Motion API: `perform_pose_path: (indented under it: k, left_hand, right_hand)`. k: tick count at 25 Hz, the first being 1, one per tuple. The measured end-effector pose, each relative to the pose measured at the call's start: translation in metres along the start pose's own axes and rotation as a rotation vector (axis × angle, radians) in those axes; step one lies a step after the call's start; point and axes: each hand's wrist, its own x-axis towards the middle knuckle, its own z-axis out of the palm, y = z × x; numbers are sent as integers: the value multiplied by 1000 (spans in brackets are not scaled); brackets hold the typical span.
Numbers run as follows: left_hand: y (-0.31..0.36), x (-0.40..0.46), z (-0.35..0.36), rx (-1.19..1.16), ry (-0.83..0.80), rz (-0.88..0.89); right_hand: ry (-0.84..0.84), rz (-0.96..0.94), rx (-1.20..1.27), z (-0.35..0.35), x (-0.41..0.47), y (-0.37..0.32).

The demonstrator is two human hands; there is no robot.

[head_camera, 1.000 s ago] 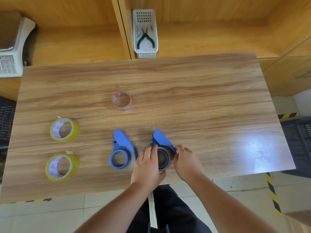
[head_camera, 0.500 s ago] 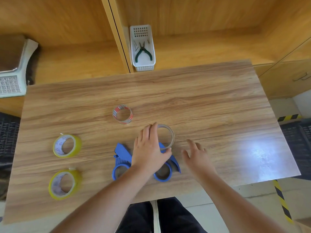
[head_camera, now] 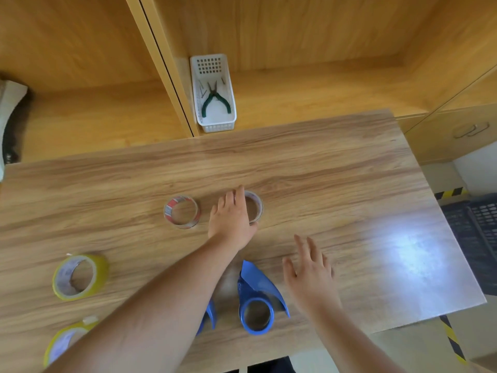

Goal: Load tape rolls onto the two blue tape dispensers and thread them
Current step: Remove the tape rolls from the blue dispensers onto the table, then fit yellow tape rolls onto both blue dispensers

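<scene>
Surroundings first, all placed against the wooden table [head_camera: 322, 170]. Beyond its far edge I see a white basket [head_camera: 215, 122] on a shelf, holding green-handled pliers [head_camera: 215, 99]. On the table's left side lies a yellow tape roll [head_camera: 80, 277], and a second yellow roll [head_camera: 63, 340] sits at the near left corner, partly behind my left forearm. A red-and-white printed roll [head_camera: 181, 211] lies flat near the table's middle.

That forearm crosses over the left blue dispenser [head_camera: 209, 314], hiding most of it. The right blue dispenser [head_camera: 255, 300] stands clear near the table's front edge, its hub ring showing no roll on it.

My left hand [head_camera: 231, 222] is on a nearly spent clear roll [head_camera: 254, 208] just right of the printed roll, fingers closed over its left rim. My right hand [head_camera: 309, 273] hovers just right of the right dispenser, fingers spread wide, holding nothing.
</scene>
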Motion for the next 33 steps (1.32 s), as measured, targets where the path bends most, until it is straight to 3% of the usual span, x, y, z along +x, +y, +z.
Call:
perform_pose_path:
  k: [7, 12, 17, 23, 29, 33]
  left_hand:
    - [-9, 5, -4, -52, -36, 67]
    - [-49, -75, -20, -187, 135, 84]
    - [-156, -165, -24, -120, 249, -104]
    - [-281, -219, -42, -141, 233, -537]
    - [-308, -192, -46, -251, 137, -538]
    - [-309, -169, -42, -198, 51, -551]
  right_hand:
    - [-19, -13, -38, 10, -13, -11]
    - [37, -172, 19, 12, -13, -60]
    - [23, -336, -65, 45, -39, -125]
    - [-43, -413, -172, 85, -67, -157]
    - [-78, -412, -240, 109, -79, -168]
    - [-61, -402, -237, 115, -83, -173]
